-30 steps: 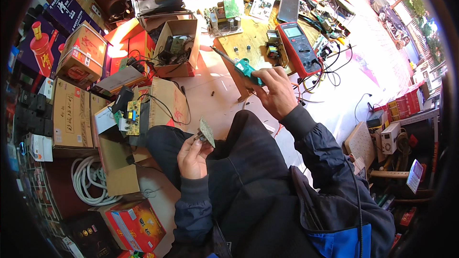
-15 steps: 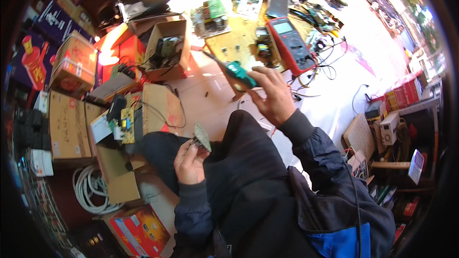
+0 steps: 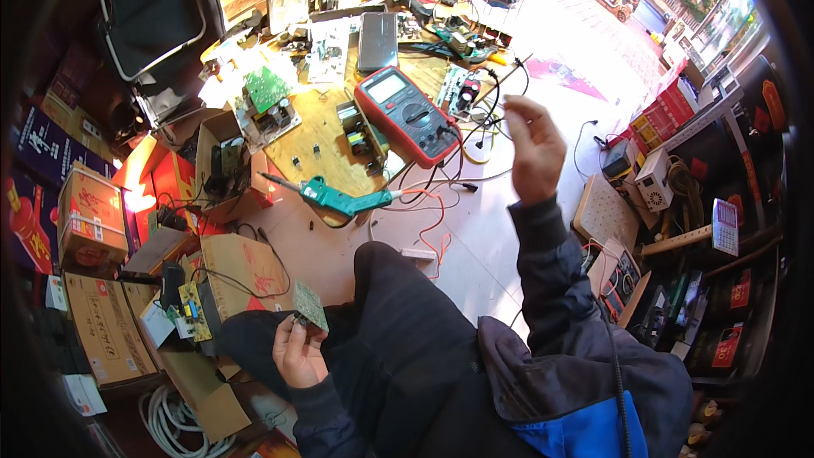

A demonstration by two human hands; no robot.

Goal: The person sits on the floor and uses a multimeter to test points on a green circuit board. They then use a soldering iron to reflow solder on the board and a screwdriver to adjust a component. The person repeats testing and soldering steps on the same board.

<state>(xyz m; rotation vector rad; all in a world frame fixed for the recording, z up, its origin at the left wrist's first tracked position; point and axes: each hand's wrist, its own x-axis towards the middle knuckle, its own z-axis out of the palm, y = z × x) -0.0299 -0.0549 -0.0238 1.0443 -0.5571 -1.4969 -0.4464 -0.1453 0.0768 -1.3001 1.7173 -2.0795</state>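
Note:
Between the fingertips of my left hand [image 3: 300,354] is a small green circuit board [image 3: 311,306], tilted, above my left thigh. My right hand [image 3: 538,153] is raised to the right of the work table, its fingers stretched out and holding nothing. A teal soldering gun [image 3: 348,198] lies along the near edge of the wooden table [image 3: 315,125], tip to the left, with a red cord hanging off its right end. Behind it lies a red multimeter [image 3: 407,114] with dark leads; this is the thing nearest my right hand on the table.
More circuit boards, such as a bright green one [image 3: 267,87], crowd the table's back and left. Cardboard boxes [image 3: 103,322] are stacked on the left. A coil of white cable [image 3: 174,420] lies low left. Shelves on the right hold a calculator [image 3: 726,226].
My right hand has let go of the soldering gun, which now lies on the table edge, and has moved right. My left hand still holds the circuit board. The view has shifted.

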